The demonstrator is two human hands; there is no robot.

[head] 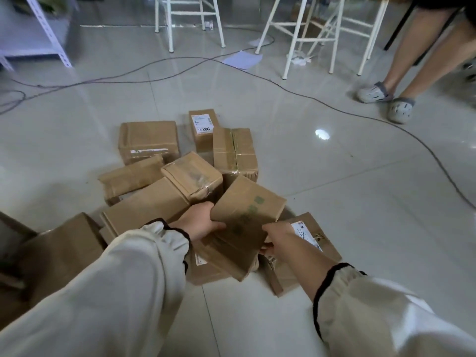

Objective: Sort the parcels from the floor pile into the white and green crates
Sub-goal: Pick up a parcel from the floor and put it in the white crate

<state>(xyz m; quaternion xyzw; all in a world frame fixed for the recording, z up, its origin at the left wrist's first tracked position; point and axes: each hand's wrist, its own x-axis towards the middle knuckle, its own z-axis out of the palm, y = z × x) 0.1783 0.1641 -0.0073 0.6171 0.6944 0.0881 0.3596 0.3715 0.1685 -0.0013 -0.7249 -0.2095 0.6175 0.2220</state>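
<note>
Several brown cardboard parcels lie in a pile on the tiled floor. One flat parcel with green marks is tilted up at the pile's near side. My left hand grips its left edge, thumb on top. My right hand grips its near right edge. A parcel with a white label lies partly under my right hand. Another labelled parcel sits at the far end. No white or green crate is in view.
A black cable runs across the floor behind the pile. White stool legs and a white frame stand at the back, with a metal shelf far left. A person's legs stand at right. Paper lies on the floor.
</note>
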